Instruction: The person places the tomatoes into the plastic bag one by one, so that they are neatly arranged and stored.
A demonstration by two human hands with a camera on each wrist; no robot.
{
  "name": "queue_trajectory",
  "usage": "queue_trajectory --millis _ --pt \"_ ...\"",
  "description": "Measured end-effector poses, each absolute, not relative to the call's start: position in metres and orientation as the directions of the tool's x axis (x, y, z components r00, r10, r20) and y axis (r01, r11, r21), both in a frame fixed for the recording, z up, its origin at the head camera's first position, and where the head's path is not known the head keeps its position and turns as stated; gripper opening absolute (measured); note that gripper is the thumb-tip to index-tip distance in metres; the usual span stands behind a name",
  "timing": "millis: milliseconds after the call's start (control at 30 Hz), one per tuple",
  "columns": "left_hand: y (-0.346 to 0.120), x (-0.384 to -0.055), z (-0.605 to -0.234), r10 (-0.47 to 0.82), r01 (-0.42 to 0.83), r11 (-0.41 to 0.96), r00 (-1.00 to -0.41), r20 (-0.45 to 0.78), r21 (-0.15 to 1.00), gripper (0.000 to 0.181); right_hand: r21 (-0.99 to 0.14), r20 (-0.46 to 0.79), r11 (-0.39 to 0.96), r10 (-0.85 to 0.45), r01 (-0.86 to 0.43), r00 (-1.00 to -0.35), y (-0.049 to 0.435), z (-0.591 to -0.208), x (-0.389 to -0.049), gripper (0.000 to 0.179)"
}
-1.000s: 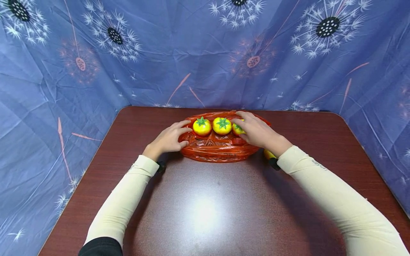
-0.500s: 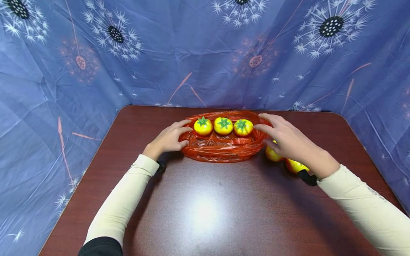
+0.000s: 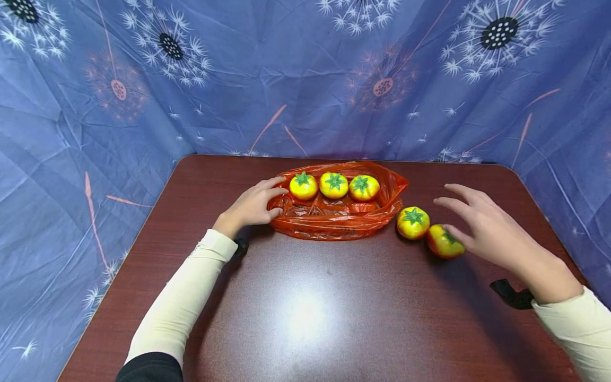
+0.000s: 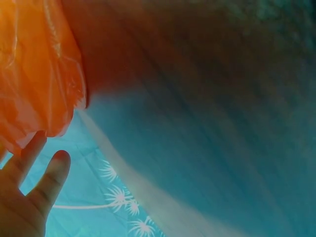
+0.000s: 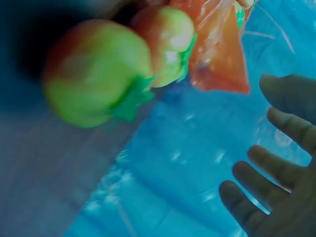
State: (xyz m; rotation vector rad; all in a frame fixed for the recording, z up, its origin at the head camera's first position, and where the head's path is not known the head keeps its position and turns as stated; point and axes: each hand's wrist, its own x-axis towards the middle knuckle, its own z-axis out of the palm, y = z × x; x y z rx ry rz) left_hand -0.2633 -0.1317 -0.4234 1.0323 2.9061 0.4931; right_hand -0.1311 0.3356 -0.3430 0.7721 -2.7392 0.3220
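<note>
An open red plastic bag (image 3: 329, 225) lies near the table's far edge. In it, three shiny yellow-red tomato-like fruits with green leafy tops stand in a row: a left fruit (image 3: 303, 187), a middle fruit (image 3: 333, 185) and a right fruit (image 3: 364, 188). My left hand (image 3: 250, 207) touches the bag's left rim with spread fingers. Two more such fruits, a nearer one (image 3: 445, 241) and one by the bag (image 3: 413, 223), rest on the table to the right. Over the nearer one's right side hovers my right hand (image 3: 491, 228), fingers spread and holding nothing. The right wrist view shows both fruits beside the bag.
The brown table (image 3: 305, 297) has a bright light reflection in its middle. A blue patterned cloth (image 3: 296, 79) hangs behind it and at both sides. A black strap (image 3: 511, 294) shows under the right wrist.
My right hand has moved right, away from the right fruit in the bag, uncovering it and both fruits on the table. My left hand has stayed at the bag's left rim.
</note>
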Motion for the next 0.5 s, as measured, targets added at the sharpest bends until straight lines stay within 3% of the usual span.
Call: queue_trajectory --millis 167,500 --pt "-0.132 -0.263 -0.422 0.622 0.617 0.724 -0.777 0.095 0.308 0.054 -0.206 0.256 0.867 -0.401 -0.454 -0.880 0.364 -0.360 -0.117 0.059" --pt "-0.133 -0.264 -0.425 0.630 0.626 0.718 -0.771 0.100 0.303 0.055 -0.252 0.201 0.891 -0.332 -0.377 -0.921 0.384 -0.391 -0.111 0.058"
